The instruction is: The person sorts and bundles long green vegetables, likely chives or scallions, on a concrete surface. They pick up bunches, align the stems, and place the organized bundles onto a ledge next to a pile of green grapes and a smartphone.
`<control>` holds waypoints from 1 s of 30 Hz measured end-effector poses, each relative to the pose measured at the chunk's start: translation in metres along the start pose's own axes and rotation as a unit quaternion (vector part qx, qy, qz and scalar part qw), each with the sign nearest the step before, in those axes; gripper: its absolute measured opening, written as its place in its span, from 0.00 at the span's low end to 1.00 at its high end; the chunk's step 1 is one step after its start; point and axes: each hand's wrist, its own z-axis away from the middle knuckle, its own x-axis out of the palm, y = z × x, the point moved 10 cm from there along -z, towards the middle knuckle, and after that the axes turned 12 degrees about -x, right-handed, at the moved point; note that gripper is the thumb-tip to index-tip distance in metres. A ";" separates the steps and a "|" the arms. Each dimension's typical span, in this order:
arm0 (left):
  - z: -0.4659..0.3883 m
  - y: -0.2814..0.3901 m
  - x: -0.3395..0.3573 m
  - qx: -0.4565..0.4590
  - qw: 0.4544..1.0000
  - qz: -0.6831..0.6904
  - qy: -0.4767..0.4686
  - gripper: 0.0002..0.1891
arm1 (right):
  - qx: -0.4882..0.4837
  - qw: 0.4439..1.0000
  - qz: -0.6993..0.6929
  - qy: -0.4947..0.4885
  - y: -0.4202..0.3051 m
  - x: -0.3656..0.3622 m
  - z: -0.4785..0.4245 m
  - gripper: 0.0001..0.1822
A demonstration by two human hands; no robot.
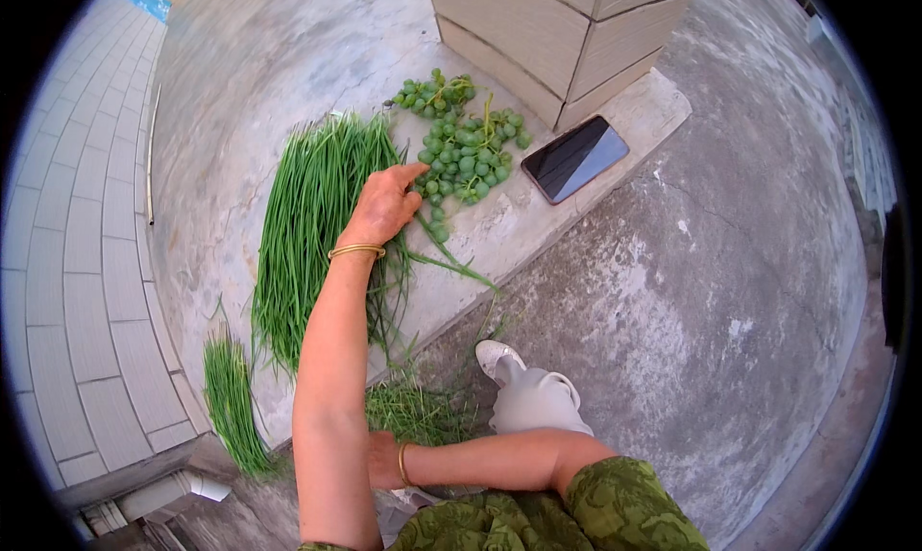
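My left hand [395, 194], with a gold-coloured bangle, reaches over long green grass-like leaves, possibly chives [306, 212], laid in a wide bunch. Its index finger touches or nearly touches green grapes [464, 151] on the concrete ledge; its other fingers are partly hidden, so a hold cannot be made out. My right hand [382, 459] lies low, mostly hidden behind my left forearm, beside a heap of loose green trimmings [418, 410]. A smaller bunch of the leaves [230, 400] rests at the lower left. Several loose stalks [454, 265] lie below the grapes.
A smartphone [576, 159] lies screen up near the ledge's edge, right of the grapes. A tiled pillar [518, 39] rises behind them. My shoe [497, 356] is on the lower concrete floor [684, 320]. Grey paving tiles [90, 284] run along the left.
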 end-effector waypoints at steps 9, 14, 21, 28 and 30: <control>0.010 0.014 0.001 0.051 0.983 -0.177 0.011 0.22 | -0.013 0.994 0.028 -0.105 0.001 0.035 0.007 0.07; 0.011 0.014 0.004 0.088 0.980 -0.178 0.006 0.23 | 0.005 0.994 0.031 -0.106 0.001 0.023 0.005 0.06; 0.044 0.024 -0.024 -0.023 0.965 0.261 -0.021 0.23 | 0.046 0.970 0.010 -0.240 -0.003 0.005 0.004 0.09; 0.191 0.185 -0.050 0.296 0.731 0.560 -0.254 0.06 | 0.001 0.991 -0.054 -0.123 -0.012 -0.003 0.009 0.11; 0.210 0.216 -0.052 0.274 0.685 0.619 -0.270 0.09 | 0.020 0.989 -0.053 -0.138 -0.008 -0.006 0.012 0.11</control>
